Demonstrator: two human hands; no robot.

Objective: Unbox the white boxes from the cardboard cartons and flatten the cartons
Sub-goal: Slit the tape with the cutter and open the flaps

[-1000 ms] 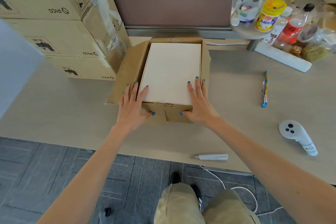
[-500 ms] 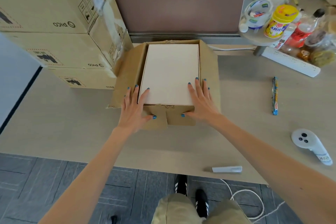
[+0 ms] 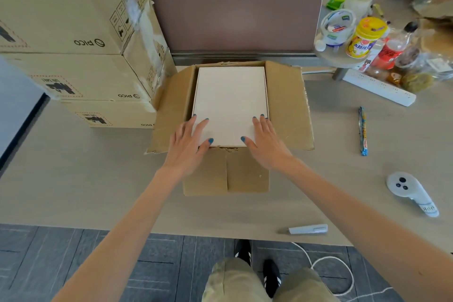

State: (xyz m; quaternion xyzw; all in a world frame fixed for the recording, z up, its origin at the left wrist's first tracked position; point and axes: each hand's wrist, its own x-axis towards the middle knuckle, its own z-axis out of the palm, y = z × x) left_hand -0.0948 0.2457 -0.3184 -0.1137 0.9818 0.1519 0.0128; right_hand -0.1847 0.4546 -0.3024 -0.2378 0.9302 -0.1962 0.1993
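Note:
An open cardboard carton (image 3: 247, 174) stands on the desk in front of me, its side flaps spread outward. A white box (image 3: 230, 103) fills its opening, top face level with the rim. My left hand (image 3: 188, 141) lies flat on the box's near left corner, fingers apart, outer fingers over the gap beside the left flap. My right hand (image 3: 266, 142) rests the same way on the near right corner. Both thumbs touch the box's top near its front edge. Neither hand grips anything.
Stacked sealed cartons (image 3: 73, 61) stand at the left, touching the open carton's left flap. A pink divider panel (image 3: 235, 22) rises behind. To the right lie a power strip (image 3: 380, 87), bottles and jars (image 3: 365, 37), a snack stick (image 3: 363, 131), a white controller (image 3: 409, 192) and a box cutter (image 3: 307, 229).
My thumbs have moved from the carton's front wall up onto the white box's top. The right flap has folded further outward. My view has risen, showing more of the carton's front.

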